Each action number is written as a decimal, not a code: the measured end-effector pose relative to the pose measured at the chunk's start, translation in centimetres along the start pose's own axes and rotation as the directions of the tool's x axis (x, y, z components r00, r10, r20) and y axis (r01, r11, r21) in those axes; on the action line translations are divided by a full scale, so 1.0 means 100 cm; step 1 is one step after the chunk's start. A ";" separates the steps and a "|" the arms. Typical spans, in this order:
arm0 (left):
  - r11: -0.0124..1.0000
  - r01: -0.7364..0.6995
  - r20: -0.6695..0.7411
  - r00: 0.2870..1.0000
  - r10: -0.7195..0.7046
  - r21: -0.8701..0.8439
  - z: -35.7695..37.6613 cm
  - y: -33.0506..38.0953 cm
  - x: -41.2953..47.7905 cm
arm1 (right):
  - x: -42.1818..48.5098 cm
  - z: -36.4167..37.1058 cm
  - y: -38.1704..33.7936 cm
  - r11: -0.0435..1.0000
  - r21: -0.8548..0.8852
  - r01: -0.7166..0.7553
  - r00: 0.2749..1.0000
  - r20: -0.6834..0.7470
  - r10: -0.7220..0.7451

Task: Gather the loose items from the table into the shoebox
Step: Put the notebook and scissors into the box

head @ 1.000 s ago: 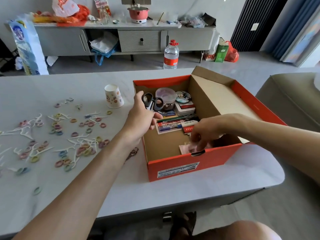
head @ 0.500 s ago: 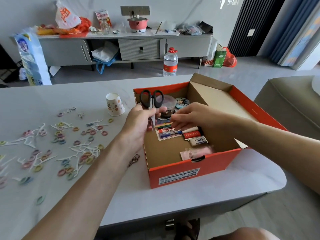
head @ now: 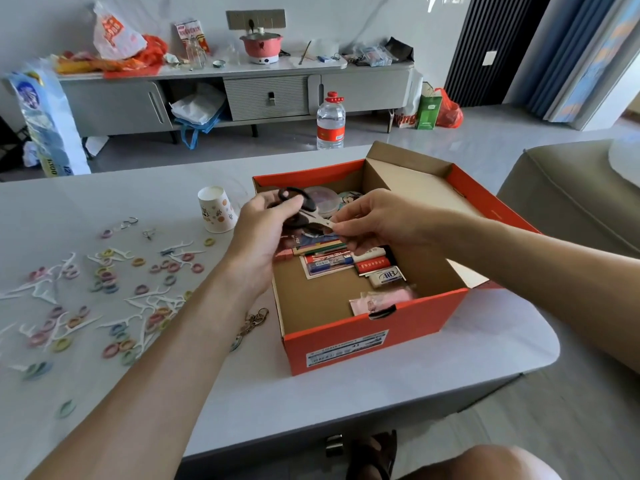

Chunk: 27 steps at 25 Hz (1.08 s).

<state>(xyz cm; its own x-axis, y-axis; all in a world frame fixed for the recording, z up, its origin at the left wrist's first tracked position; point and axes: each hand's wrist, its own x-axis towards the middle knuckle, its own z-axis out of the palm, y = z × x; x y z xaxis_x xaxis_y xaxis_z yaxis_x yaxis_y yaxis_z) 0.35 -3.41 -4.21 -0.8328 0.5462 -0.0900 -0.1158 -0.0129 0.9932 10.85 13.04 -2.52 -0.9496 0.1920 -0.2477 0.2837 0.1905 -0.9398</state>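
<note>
An open orange shoebox (head: 363, 336) stands on the grey table (head: 311, 403). Inside it lie pens, small packets, an eraser and round tins. Over the box's far left corner my left hand (head: 258, 237) grips the black handles of a pair of scissors (head: 308, 213). My right hand (head: 377, 220) pinches the tips of the scissors' blades. The scissors lie roughly level between both hands. Left of the box, several pastel hair rings (head: 110, 282) and white floss picks (head: 145, 303) are scattered on the table. A metal keychain (head: 254, 322) lies by the box's left wall.
A paper cup (head: 216, 209) stands upside down left of the box. A water bottle (head: 330, 121) stands on the floor beyond the table. A sofa (head: 571, 195) is at the right. My knee (head: 485, 462) and a sandalled foot show below the table's front edge.
My left hand lifted the scissors out of the box and turned them level. My right hand rose from the box's front corner to the blade tips.
</note>
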 end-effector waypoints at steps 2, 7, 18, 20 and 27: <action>0.972 -0.068 0.032 0.998 0.062 0.224 -0.005 -0.004 0.006 | -0.004 -0.010 0.001 0.968 -0.248 0.035 0.998 -0.039 -0.046; 0.934 -0.068 0.106 0.994 0.032 0.350 0.013 -0.015 0.010 | 0.001 -0.006 -0.001 0.511 -0.846 0.150 0.950 -0.020 -0.312; 0.505 -0.330 0.178 0.929 0.325 0.797 -0.001 -0.034 0.007 | 0.036 -0.010 0.067 0.091 -0.996 -0.020 0.999 -0.023 -0.033; 0.509 -0.337 0.176 0.924 0.339 0.792 -0.002 -0.034 0.008 | 0.042 -0.010 0.071 0.092 -0.996 -0.014 1.000 -0.017 -0.025; 0.514 -0.339 0.180 0.925 0.335 0.788 -0.002 -0.035 0.008 | 0.044 -0.012 0.071 0.092 -0.995 0.023 1.000 0.024 0.012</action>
<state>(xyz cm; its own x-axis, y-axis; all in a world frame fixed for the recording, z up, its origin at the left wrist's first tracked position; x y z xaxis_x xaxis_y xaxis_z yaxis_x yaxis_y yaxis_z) -0.05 -3.05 -7.73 -0.7117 0.6515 0.2628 0.6497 0.4681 0.5989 8.80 16.38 -10.02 -0.9490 0.1708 -0.2649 0.1369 0.9804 0.1418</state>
